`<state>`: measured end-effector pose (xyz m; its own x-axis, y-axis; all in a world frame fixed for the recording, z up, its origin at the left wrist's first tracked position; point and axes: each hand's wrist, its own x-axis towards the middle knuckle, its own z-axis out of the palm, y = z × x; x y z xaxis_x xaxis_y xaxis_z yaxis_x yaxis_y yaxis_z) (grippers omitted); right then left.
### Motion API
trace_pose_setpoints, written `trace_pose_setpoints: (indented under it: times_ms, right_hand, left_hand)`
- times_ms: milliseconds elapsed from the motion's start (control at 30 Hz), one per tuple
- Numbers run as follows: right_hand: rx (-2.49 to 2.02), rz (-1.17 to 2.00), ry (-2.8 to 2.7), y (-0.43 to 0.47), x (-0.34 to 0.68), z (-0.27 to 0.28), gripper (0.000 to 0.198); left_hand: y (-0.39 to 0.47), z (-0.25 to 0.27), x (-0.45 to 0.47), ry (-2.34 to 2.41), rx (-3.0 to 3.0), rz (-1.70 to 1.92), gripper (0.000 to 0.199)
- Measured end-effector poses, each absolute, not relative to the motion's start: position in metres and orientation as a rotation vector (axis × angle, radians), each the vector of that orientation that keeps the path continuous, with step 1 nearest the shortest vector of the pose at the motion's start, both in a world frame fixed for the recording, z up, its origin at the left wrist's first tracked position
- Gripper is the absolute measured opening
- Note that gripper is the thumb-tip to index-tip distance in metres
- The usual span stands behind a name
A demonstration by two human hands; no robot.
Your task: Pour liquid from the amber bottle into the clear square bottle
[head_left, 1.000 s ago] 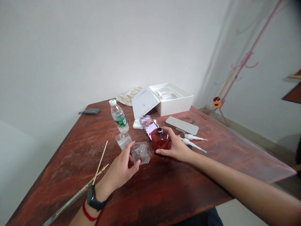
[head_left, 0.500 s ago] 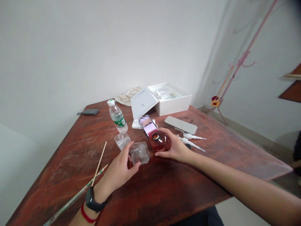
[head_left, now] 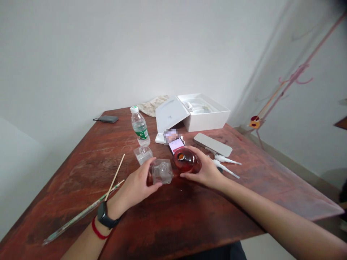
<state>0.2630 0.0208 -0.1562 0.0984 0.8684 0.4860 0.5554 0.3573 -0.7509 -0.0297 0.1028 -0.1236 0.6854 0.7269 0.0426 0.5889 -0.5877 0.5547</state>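
Note:
My left hand (head_left: 138, 184) is curled round one side of a clear square bottle (head_left: 162, 172), thumb and fingers at its edges. The bottle stands uncapped on the table. My right hand (head_left: 206, 168) grips a round amber bottle (head_left: 189, 160), whose open mouth leans towards the clear bottle. The two bottles are close together, with a small gap between them. Behind my left fingers stands a second clear square bottle (head_left: 143, 154). A lit phone (head_left: 176, 143) lies behind the amber bottle, partly covered by it. Two white pump heads (head_left: 226, 169) lie to the right of my right hand.
A water bottle (head_left: 141, 130) with a green label stands farther back. Beyond are a white box (head_left: 207, 121) with its lid propped against it, a cloth (head_left: 153, 105) and a grey flat case (head_left: 213, 144). Wooden sticks (head_left: 115, 177) and a dark power bank (head_left: 108, 119) lie left.
The camera has turned slightly, shifting the whole scene. The amber bottle in my right hand appears tipped a bit more to the left. My left hand stays at the clear bottle.

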Motion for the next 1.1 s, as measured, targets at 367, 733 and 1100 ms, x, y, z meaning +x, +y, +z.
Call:
trace_pose_setpoints:
  times_ms: [367, 733, 1100]
  right_hand:
    - [-1.366, 0.422, -1.553, 0.02, 0.269, -0.167, 0.092]
    - [-1.377, 0.435, -1.509, 0.023, 0.273, -0.167, 0.093]
    - [-1.411, 0.412, -1.543, 0.022, 0.274, -0.166, 0.097]
  left_hand:
    - [0.105, -0.129, -0.033, 1.045, 2.418, 0.408, 0.078]
    - [0.105, -0.132, -0.032, 0.894, 2.421, 0.574, 0.085]
    - [0.105, -0.135, -0.028, 0.911, 2.43, 0.551, 0.078]
